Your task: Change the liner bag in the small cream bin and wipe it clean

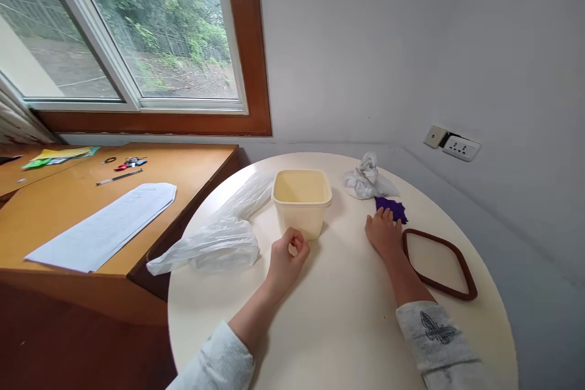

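A square cream plastic tub (299, 216) stands upright near the middle of the round table. In front of its base is my left hand (287, 259), its fingers curled into a ring with thumb and fingertips together; nothing shows between them. My right hand (384, 233) lies palm down with its fingers stretched out, the fingertips at the near edge of a crumpled dark purple cloth (391, 208). To the right of that hand rests a brown rounded-square frame (467, 280), like a lid rim, flat on the table.
A clear plastic bag (223, 241) spreads left of the tub. Behind the purple cloth sits a knotted white plastic bag (367, 180). Paper sheets (109, 225), a pen (119, 177) and small keys or trinkets (131, 163) lie on the wooden desk (196, 164) beside the round table (338, 329).
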